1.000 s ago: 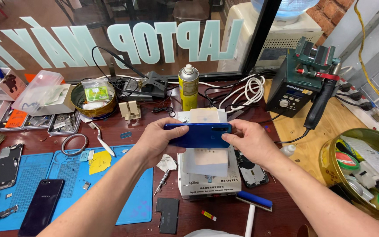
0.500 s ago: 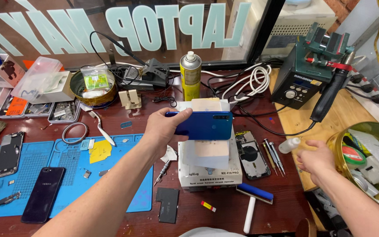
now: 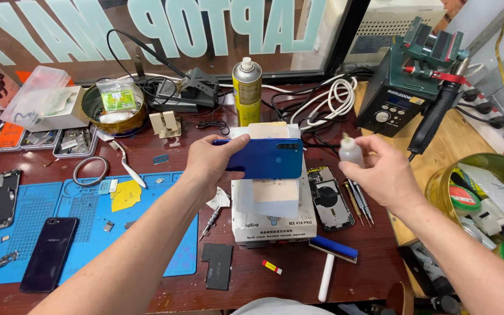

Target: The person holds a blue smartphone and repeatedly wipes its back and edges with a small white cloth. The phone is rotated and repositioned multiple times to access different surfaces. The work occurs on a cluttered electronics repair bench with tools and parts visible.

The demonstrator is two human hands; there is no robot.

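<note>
Phone-repair workshop: soldering station [image 3: 401, 99], opened phones [image 3: 328, 197]

Bright even light, soft shadows; sharp focus throughout (wide-lens bending at edges), faint reflections in window glass [image 3: 147, 35].

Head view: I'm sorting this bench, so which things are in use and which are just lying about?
In use:
left hand holding blue phone
right hand holding small bottle

Lying about:
spray can
black phone
roller
tweezers

Both forearms outstretched, left hand [image 3: 210, 161] and right hand [image 3: 380, 170] each in closed grip.
</note>
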